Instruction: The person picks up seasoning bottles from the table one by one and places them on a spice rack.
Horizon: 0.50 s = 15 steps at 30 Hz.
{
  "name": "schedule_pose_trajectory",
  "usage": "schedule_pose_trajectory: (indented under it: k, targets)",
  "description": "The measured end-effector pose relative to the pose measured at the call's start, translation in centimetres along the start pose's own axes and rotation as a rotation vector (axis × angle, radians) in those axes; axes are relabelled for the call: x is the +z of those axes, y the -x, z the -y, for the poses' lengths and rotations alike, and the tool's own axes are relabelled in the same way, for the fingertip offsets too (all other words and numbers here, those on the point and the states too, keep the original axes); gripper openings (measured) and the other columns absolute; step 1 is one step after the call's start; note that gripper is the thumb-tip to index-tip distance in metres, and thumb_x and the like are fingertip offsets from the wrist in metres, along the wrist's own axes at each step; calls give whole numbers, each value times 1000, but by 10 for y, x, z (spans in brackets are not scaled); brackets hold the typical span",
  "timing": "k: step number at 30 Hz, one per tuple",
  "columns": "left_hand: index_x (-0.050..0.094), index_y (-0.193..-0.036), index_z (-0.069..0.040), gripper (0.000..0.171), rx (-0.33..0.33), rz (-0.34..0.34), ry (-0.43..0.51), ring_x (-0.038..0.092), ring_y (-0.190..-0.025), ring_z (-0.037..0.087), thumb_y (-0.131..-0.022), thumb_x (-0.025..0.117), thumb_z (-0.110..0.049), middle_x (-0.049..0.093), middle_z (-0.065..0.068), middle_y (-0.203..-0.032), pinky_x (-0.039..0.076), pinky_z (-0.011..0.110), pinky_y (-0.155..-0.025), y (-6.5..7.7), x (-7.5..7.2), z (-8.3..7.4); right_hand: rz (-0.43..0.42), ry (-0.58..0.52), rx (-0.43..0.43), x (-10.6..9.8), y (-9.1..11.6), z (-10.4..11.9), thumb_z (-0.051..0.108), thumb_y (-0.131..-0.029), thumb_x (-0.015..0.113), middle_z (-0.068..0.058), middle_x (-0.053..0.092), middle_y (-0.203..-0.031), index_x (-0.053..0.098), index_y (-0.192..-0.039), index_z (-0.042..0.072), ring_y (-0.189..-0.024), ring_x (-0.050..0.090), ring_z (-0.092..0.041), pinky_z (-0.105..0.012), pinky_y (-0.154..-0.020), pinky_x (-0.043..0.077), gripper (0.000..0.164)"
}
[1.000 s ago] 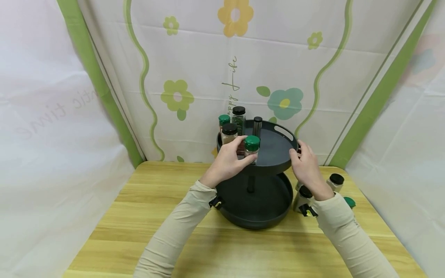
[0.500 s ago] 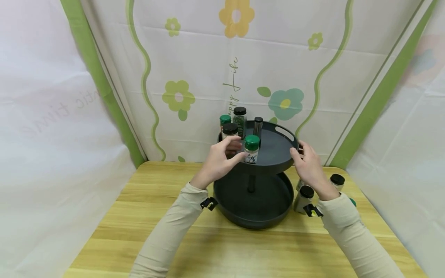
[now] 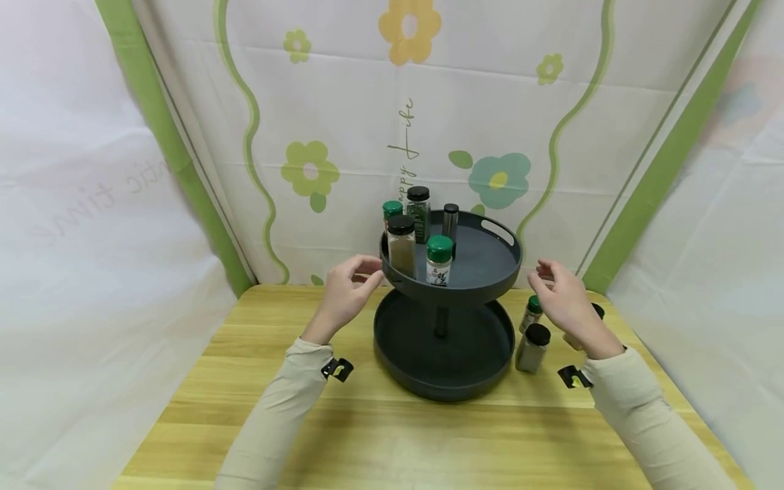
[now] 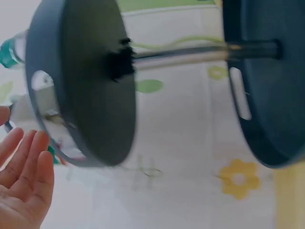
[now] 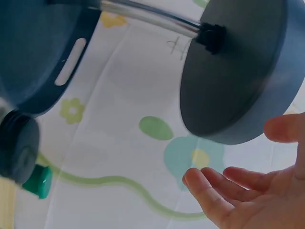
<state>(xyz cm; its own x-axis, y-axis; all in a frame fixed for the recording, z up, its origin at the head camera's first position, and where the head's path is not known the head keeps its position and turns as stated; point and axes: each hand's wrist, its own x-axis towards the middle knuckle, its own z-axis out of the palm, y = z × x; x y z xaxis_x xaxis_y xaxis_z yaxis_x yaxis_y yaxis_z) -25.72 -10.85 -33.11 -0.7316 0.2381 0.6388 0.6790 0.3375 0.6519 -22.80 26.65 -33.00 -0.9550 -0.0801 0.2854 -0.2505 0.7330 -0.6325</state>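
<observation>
A dark two-tier round tray stand (image 3: 484, 294) stands on the table. On its upper tier sit a green-capped jar (image 3: 439, 261) near the front, a black-capped jar (image 3: 401, 249) to its left, and behind them a taller jar of green flakes (image 3: 419, 216), another green-capped jar (image 3: 392, 211) and a slim dark bottle (image 3: 450, 228). My left hand (image 3: 346, 291) is relaxed just left of the upper rim, holding nothing. Right of the rim, my right hand (image 3: 562, 299) hovers with loose, slightly bent fingers, apart from the tray in the right wrist view.
Right of the stand, a jar with a black cap (image 3: 532, 348) and a jar with a green cap (image 3: 531, 313) stand on the wooden table (image 3: 257, 381). Another black-capped jar (image 3: 598, 311) is partly hidden behind my right hand. A flower-printed curtain (image 3: 361, 122) hangs behind.
My left hand has let go of the green-capped jar and drawn back left, leaving it on the upper tier. My right hand has come off the tray rim, moving right.
</observation>
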Motion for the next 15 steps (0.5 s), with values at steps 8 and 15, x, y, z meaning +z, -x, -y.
schedule_pose_trajectory:
  k: [8, 15]
  targets:
    - [62, -119, -3, 28, -214, 112, -124, 58, -107, 24, -96, 57, -18, 63, 12, -116, 50, 38, -85, 21, 5, 46, 80, 74, 68, 6, 7, -24, 45, -100, 34, -35, 29, -141, 21, -145, -10, -122, 37, -51, -60, -96, 35, 73]
    - [46, -135, 5, 45, -368, 216, -159, 47, -122, 35, -99, 51, -21, 48, 22, -135, 44, 45, -95, 40, 22, 82, 61, 126, 66, 20, 12, -54, 40, -99, 44, -39, 32, -135, 25, -141, -16, -118, 39, -52, -59, -91, 40, 73]
